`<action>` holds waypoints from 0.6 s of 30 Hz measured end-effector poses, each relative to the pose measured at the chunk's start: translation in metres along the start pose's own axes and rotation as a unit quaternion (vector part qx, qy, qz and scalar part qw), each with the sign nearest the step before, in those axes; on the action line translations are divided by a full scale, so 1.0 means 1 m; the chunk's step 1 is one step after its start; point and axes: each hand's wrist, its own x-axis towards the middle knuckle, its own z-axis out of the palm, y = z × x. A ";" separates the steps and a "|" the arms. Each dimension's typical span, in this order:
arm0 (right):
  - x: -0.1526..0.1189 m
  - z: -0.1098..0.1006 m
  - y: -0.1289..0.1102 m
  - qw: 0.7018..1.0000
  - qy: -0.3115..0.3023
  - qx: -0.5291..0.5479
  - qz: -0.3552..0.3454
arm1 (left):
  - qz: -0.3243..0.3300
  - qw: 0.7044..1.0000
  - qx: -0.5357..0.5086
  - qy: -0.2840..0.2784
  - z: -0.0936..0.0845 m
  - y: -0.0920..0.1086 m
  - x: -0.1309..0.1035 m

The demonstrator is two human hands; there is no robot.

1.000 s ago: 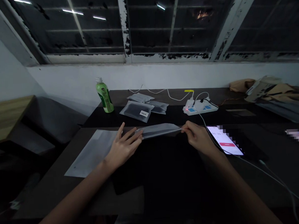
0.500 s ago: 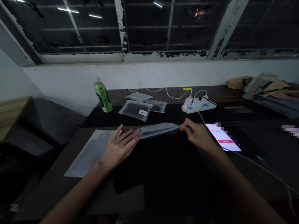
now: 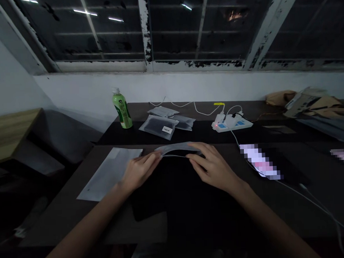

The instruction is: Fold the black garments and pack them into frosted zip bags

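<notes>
A translucent plastic bag [image 3: 175, 147] is held between my two hands above the dark mat, its mouth parted into a narrow gap on the near side. My left hand [image 3: 141, 170] pinches the bag's left end, fingers closed. At the right part of the bag, my right hand [image 3: 215, 167] has its fingers on the upper layer and its thumb side at the lower edge. A larger frosted bag [image 3: 105, 175] lies flat on the table, left of the mat and partly behind my left forearm.
Several packed pouches [image 3: 157, 126] lie at the back beside a green bottle [image 3: 122, 110]. A power strip [image 3: 233, 123], a lit phone [image 3: 259, 161] and white cables are to the right. Brown packaging [image 3: 316, 103] sits at the back right.
My right hand has moved left along the bag, from its right end onto its upper layer. My left fingers have closed from spread to a pinch, and the bag's near edge has parted.
</notes>
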 end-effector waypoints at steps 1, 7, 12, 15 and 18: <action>0.003 0.000 0.000 1.000 -0.015 -0.011 -0.003 | -0.002 1.000 -0.005 -0.006 0.000 -0.001 0.000; 0.022 0.000 0.012 0.981 -0.160 -0.113 0.007 | 0.019 0.998 -0.046 -0.035 0.003 0.000 -0.001; 0.030 0.018 0.009 0.960 -0.225 -0.162 0.032 | 0.054 0.993 -0.086 -0.067 0.004 0.008 0.002; 0.029 0.035 0.004 0.952 -0.222 -0.204 0.061 | 0.064 0.990 -0.099 -0.076 0.005 0.010 0.004; 0.025 0.049 0.005 0.947 -0.218 -0.220 0.081 | 0.058 0.986 -0.116 -0.102 0.007 0.011 0.005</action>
